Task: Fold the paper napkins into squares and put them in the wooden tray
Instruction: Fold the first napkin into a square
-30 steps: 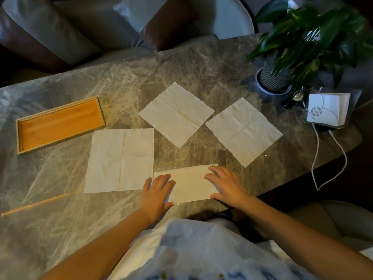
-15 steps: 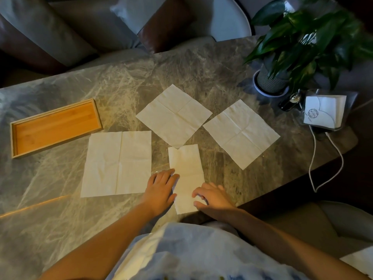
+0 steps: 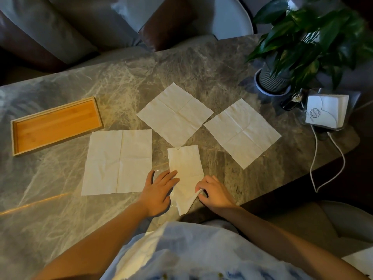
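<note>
A half-folded white napkin point(image 3: 186, 168) lies lengthwise on the marble table just in front of me. My left hand point(image 3: 159, 190) rests flat with its fingertips on the napkin's left edge. My right hand point(image 3: 215, 194) pinches the napkin's near right corner and lifts it off the table. Three unfolded napkins lie flat around it: one on the left point(image 3: 118, 161), one in the middle at the back point(image 3: 174, 115), one on the right point(image 3: 242, 132). The wooden tray point(image 3: 55, 125) sits at the far left with nothing in it.
A potted plant point(image 3: 298, 51) stands at the back right. Beside it is a holder with a stack of napkins point(image 3: 325, 111), a small dark object point(image 3: 291, 101) and a white cable point(image 3: 323, 158) running over the table's right edge. Chairs stand behind the table.
The folded napkin was turned from lying crosswise to lengthwise. My right hand slid to its near corner and has now pinched and raised it. My left hand stayed at its left edge.
</note>
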